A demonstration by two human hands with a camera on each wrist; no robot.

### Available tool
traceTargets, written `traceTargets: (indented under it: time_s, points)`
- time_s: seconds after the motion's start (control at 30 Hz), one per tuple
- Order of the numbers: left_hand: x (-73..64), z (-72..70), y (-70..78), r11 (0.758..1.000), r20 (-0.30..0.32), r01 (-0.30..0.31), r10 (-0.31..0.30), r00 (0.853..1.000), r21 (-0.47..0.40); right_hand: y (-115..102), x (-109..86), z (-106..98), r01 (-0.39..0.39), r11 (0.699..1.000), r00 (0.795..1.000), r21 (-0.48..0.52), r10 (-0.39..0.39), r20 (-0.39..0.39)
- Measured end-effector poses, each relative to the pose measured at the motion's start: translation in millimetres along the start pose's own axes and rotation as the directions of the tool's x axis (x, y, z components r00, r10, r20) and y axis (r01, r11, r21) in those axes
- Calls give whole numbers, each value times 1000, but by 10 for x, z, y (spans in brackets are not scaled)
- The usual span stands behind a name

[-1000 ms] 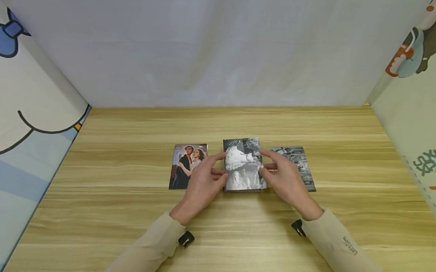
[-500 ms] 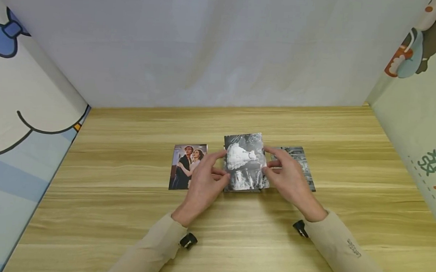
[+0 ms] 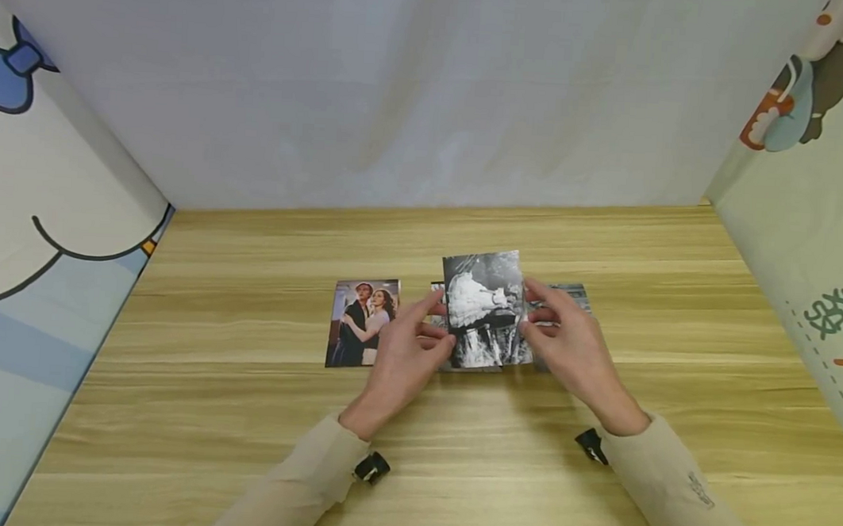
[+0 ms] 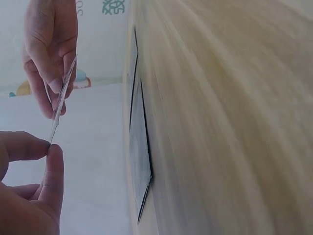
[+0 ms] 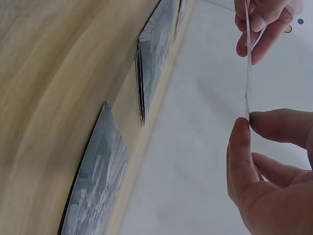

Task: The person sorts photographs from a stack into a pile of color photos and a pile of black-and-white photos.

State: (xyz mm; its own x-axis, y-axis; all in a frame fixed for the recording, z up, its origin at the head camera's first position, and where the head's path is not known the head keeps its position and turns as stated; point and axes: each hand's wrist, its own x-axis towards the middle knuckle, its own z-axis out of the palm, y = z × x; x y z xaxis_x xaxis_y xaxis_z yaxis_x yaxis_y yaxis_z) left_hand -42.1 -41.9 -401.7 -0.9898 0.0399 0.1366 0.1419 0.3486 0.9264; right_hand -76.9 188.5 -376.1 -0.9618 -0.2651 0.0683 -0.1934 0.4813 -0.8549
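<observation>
A black-and-white photo card (image 3: 486,310) showing a white dress is held up above the table between both hands. My left hand (image 3: 405,361) pinches its left edge between thumb and fingers. On the opposite edge, my right hand (image 3: 571,342) pinches it the same way. Both wrist views show the card edge-on, lifted off the wood. Beneath it lies a small stack of cards (image 5: 154,54), mostly covered in the head view. To the left rests a colour card (image 3: 363,323) of a couple. A grey card (image 5: 98,181) lies at the right, partly behind my right hand.
The wooden table (image 3: 242,412) meets a pale cloth wall (image 3: 430,97) at the back. Printed panels with cartoon figures stand at the left and right sides. Each sleeve cuff has a small black device (image 3: 372,468) at the wrist.
Both hands have raised the dress card and shifted it slightly right, off the middle stack. More of the stack's left edge now shows. The colour card has stayed in place.
</observation>
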Motion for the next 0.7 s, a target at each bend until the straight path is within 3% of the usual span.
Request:
traceTargets:
  time_s: [0.7]
  points:
    - [35,187,79,997,4,-54,54,999,-60,10,-97,-196,6,1000,999,-23,-7,-31]
